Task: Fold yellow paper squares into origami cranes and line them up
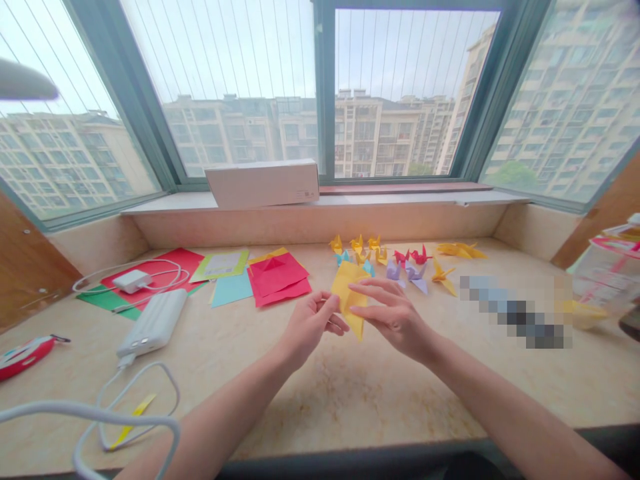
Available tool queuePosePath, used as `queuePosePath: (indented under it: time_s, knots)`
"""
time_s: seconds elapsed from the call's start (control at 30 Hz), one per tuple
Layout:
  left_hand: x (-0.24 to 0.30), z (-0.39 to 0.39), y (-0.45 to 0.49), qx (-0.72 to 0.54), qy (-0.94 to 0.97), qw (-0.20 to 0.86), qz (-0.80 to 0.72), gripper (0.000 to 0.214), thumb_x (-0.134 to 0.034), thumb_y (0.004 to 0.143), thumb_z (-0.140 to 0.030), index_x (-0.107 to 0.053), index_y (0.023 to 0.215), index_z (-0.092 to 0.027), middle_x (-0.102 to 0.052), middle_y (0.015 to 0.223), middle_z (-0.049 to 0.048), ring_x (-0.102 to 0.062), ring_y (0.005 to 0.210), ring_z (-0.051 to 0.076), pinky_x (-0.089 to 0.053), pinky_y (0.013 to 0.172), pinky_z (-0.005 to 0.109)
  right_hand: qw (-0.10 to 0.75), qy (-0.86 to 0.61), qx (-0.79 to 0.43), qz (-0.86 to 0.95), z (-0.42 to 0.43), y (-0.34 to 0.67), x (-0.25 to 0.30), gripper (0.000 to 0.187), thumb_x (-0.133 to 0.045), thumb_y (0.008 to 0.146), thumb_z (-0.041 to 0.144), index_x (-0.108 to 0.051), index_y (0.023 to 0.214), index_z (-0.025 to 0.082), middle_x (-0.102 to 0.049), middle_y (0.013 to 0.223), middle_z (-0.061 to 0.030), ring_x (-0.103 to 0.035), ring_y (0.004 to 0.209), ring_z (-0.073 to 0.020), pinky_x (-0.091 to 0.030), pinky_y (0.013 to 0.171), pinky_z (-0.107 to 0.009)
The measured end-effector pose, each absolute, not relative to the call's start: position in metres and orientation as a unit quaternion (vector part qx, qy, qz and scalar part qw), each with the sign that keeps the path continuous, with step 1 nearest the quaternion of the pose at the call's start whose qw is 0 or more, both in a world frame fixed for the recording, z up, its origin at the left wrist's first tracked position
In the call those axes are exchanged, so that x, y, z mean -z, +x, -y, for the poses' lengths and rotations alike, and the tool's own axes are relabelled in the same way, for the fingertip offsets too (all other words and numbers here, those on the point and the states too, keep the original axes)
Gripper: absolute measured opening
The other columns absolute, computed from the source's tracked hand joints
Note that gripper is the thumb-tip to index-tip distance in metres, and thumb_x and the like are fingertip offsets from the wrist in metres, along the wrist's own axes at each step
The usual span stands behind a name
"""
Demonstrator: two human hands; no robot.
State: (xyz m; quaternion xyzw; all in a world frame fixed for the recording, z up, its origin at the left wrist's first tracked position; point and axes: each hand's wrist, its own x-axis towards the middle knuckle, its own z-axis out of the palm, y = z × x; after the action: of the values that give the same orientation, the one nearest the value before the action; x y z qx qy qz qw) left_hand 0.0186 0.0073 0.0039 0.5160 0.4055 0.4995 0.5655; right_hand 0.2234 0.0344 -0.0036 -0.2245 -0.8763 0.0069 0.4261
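A folded piece of yellow origami paper (352,290) is held up between my two hands, its narrow point aimed down toward me. My left hand (316,323) pinches its left edge between thumb and fingers. On the right side, the fingers of my right hand (393,310) lie across the paper's face and edge; the right thumb is hidden. Just behind the paper stand small folded paper cranes: yellow cranes (357,244), red cranes (419,255), purple cranes (416,275) and blue ones partly covered by the paper.
Left of my hands lie red paper sheets (280,280), a light blue sheet (233,289), a white power bank (154,323) and a charger (132,281) with white cable. A long white box (263,185) rests on the sill. A clear plastic container (607,267) stands at the right.
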Motion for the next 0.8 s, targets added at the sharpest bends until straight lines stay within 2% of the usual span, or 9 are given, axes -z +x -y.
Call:
queuePosePath:
  time_s: [0.07, 0.23, 0.33, 0.43, 0.57, 0.63, 0.67, 0.73, 0.8]
  knots:
    - [-0.003, -0.009, 0.017, -0.509, 0.497, 0.576, -0.402, 0.032, -0.071, 0.08, -0.043, -0.058, 0.085, -0.014, -0.067, 0.064, 0.0022, -0.064, 0.054, 0.013, -0.053, 0.056, 0.024, 0.411, -0.23, -0.006, 0.882, -0.036, 0.223, 0.006, 0.027, -0.062, 0.09, 0.018, -0.073, 0.108, 0.035, -0.06, 0.137, -0.0028, -0.052, 0.126, -0.0266, -0.042, 0.103, -0.05]
    - [-0.001, -0.013, 0.015, -0.529, 0.476, 0.579, -0.399, 0.032, -0.076, 0.076, -0.038, -0.059, 0.088, -0.014, -0.07, 0.076, 0.0043, -0.068, 0.065, 0.014, -0.055, 0.064, 0.026, 0.409, -0.254, -0.016, 0.876, -0.035, 0.22, 0.009, 0.033, -0.067, 0.084, 0.012, -0.074, 0.106, 0.036, -0.05, 0.146, -0.0028, -0.045, 0.133, -0.0293, -0.038, 0.106, -0.054]
    - [-0.002, -0.014, 0.014, -0.546, 0.474, 0.559, -0.407, 0.033, -0.075, 0.076, -0.039, -0.059, 0.089, -0.014, -0.072, 0.082, 0.0062, -0.069, 0.069, 0.016, -0.056, 0.064, 0.027, 0.435, -0.286, -0.038, 0.853, -0.032, 0.216, 0.008, 0.035, -0.062, 0.083, 0.01, -0.073, 0.108, 0.033, -0.047, 0.147, -0.0044, -0.043, 0.135, -0.0303, -0.034, 0.109, -0.055]
    - [-0.002, -0.014, 0.013, -0.55, 0.485, 0.535, -0.42, 0.032, -0.073, 0.077, -0.041, -0.058, 0.089, -0.015, -0.071, 0.083, 0.0062, -0.069, 0.071, 0.017, -0.057, 0.063, 0.028, 0.49, -0.34, -0.118, 0.794, -0.032, 0.212, 0.008, 0.034, -0.059, 0.088, 0.019, -0.065, 0.12, 0.029, -0.051, 0.142, -0.0091, -0.046, 0.132, -0.0288, -0.035, 0.109, -0.054]
    - [0.0, -0.011, 0.016, -0.508, 0.563, 0.49, -0.43, 0.026, -0.069, 0.08, -0.038, -0.059, 0.086, -0.015, -0.07, 0.076, 0.0047, -0.065, 0.063, 0.015, -0.053, 0.056, 0.026, 0.517, -0.402, -0.263, 0.709, -0.037, 0.21, 0.01, 0.065, -0.068, 0.084, 0.038, -0.041, 0.142, 0.026, -0.053, 0.14, -0.0131, -0.052, 0.126, -0.0286, -0.046, 0.101, -0.049]
    - [0.002, -0.008, 0.017, -0.486, 0.603, 0.461, -0.434, 0.02, -0.067, 0.081, -0.033, -0.061, 0.085, -0.014, -0.069, 0.072, 0.0041, -0.063, 0.061, 0.014, -0.05, 0.056, 0.024, 0.515, -0.411, -0.294, 0.692, -0.04, 0.211, 0.011, 0.072, -0.074, 0.078, 0.039, -0.043, 0.141, 0.024, -0.056, 0.136, -0.013, -0.054, 0.124, -0.0286, -0.046, 0.101, -0.046]
    - [0.002, -0.007, 0.018, -0.48, 0.616, 0.447, -0.437, 0.018, -0.067, 0.081, -0.031, -0.062, 0.085, -0.014, -0.069, 0.071, 0.004, -0.063, 0.061, 0.013, -0.049, 0.057, 0.023, 0.513, -0.411, -0.305, 0.689, -0.041, 0.212, 0.011, 0.069, -0.076, 0.077, 0.039, -0.047, 0.137, 0.023, -0.061, 0.13, -0.0122, -0.058, 0.119, -0.0279, -0.047, 0.1, -0.045]
    - [0.003, -0.006, 0.018, -0.475, 0.626, 0.437, -0.438, 0.018, -0.067, 0.081, -0.031, -0.063, 0.084, -0.014, -0.069, 0.072, 0.004, -0.063, 0.063, 0.014, -0.049, 0.058, 0.023, 0.496, -0.403, -0.339, 0.69, -0.043, 0.214, 0.01, 0.047, -0.074, 0.079, 0.038, -0.061, 0.12, 0.02, -0.07, 0.112, -0.0094, -0.066, 0.102, -0.0254, -0.051, 0.092, -0.041]
    - [0.002, -0.007, 0.017, -0.479, 0.617, 0.446, -0.437, 0.02, -0.067, 0.081, -0.034, -0.062, 0.083, -0.014, -0.069, 0.073, 0.0043, -0.065, 0.066, 0.016, -0.051, 0.059, 0.024, 0.485, -0.393, -0.363, 0.692, -0.044, 0.215, 0.009, 0.027, -0.071, 0.082, 0.038, -0.068, 0.101, 0.019, -0.073, 0.096, -0.0066, -0.068, 0.088, -0.0228, -0.053, 0.084, -0.037]
